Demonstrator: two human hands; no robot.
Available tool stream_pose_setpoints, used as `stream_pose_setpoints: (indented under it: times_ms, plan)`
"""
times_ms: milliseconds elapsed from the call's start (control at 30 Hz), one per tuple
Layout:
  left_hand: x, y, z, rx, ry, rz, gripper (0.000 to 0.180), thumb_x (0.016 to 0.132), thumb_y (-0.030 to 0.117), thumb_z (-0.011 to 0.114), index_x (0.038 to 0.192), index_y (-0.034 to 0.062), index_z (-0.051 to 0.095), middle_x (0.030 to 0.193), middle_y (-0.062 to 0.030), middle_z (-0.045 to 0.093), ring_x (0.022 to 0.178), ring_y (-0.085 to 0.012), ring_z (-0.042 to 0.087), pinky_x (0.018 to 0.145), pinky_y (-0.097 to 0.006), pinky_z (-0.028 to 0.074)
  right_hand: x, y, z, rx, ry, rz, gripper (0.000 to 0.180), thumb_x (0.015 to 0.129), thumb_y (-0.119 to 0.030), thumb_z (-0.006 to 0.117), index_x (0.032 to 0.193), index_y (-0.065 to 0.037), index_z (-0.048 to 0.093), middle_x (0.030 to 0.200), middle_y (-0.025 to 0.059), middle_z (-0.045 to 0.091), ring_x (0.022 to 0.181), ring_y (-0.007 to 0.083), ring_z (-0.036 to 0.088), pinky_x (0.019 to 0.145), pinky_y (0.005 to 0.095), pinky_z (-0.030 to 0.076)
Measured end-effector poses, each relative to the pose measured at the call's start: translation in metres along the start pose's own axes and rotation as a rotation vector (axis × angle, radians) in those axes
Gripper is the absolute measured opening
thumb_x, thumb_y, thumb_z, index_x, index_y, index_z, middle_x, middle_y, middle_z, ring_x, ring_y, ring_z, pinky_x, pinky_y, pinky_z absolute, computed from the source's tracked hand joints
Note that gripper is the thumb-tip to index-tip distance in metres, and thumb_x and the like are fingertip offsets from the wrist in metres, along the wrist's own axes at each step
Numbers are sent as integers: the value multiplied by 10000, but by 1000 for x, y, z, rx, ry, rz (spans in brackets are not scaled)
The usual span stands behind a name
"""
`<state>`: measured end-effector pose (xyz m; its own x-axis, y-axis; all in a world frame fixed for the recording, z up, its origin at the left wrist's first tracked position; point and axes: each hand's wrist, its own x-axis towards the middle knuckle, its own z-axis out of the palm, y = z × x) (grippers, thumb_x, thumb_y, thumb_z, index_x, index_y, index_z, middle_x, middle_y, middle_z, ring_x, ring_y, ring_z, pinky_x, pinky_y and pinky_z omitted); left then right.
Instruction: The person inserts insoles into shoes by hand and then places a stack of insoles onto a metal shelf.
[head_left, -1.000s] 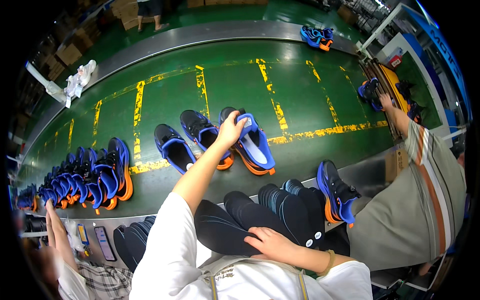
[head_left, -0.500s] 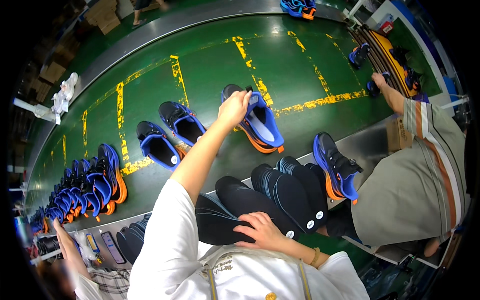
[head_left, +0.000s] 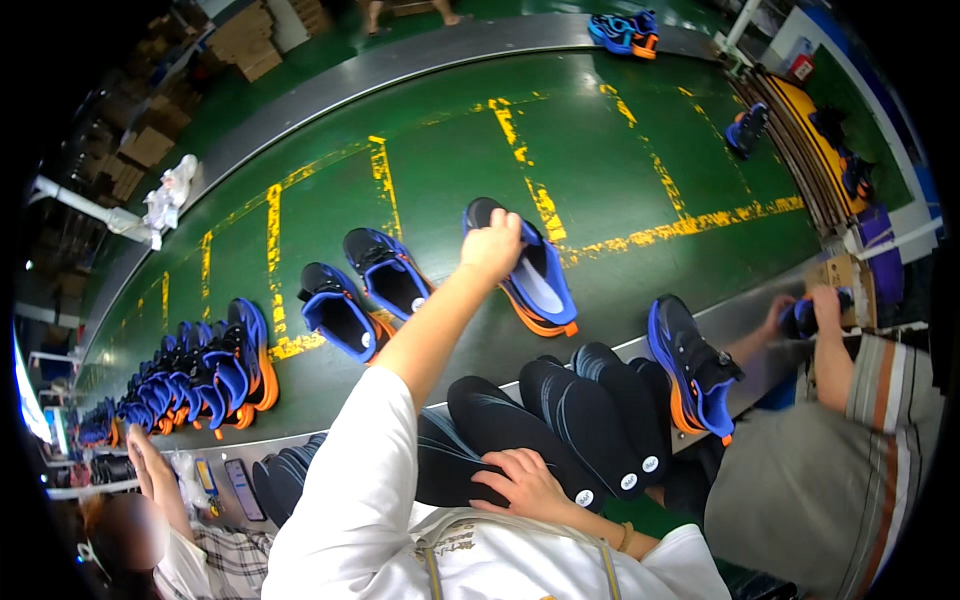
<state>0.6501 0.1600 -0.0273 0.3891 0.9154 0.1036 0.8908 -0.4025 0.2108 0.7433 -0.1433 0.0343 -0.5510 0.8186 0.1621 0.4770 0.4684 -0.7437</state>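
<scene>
My left hand (head_left: 492,247) reaches out over the green belt. Its fingers are closed on the upper of a black and blue sneaker (head_left: 545,290) with an orange sole, whose pale insole shows inside. My right hand (head_left: 524,485) lies with fingers apart on a black insole (head_left: 455,470) near my body. More black insoles (head_left: 570,420) with round white stickers are spread beside it along the belt's near edge. Left of my left arm stand two similar sneakers, one nearer (head_left: 340,315) and one farther (head_left: 388,272). Another sneaker (head_left: 690,365) leans at the edge on the right.
Yellow lines mark the green belt (head_left: 330,215). A row of sneakers (head_left: 200,370) stands at the left, near a co-worker's hand (head_left: 145,455) and a phone (head_left: 244,490). At the right, another co-worker's hands (head_left: 815,308) hold a dark shoe beside a cardboard box (head_left: 845,272).
My left hand stays on the sneaker, its fingers shifted slightly over the upper. The right-hand co-worker has drawn their hand back from the belt's far end to the box. The view has tilted a little.
</scene>
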Motion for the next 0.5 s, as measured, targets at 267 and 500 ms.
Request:
stream_pose_setpoints:
  times_ms: [267, 500]
  plan:
    - [0, 29, 13, 769, 48, 158, 288, 801, 190, 463, 1017, 13, 533, 968, -226, 539, 897, -298, 536, 400, -319, 403, -4, 3, -2, -26, 18, 48, 290, 745, -342, 637, 932, -124, 600, 1054, 75, 516, 985, 243, 488, 869, 380, 360]
    - [0, 29, 16, 662, -138, 172, 282, 836, 171, 403, 1054, 46, 531, 1186, -356, 403, 764, -295, 613, 446, -337, 397, -7, 3, 3, -55, 38, 52, 303, 681, -290, 693, 913, -117, 607, 1022, 57, 516, 966, 239, 486, 855, 375, 356]
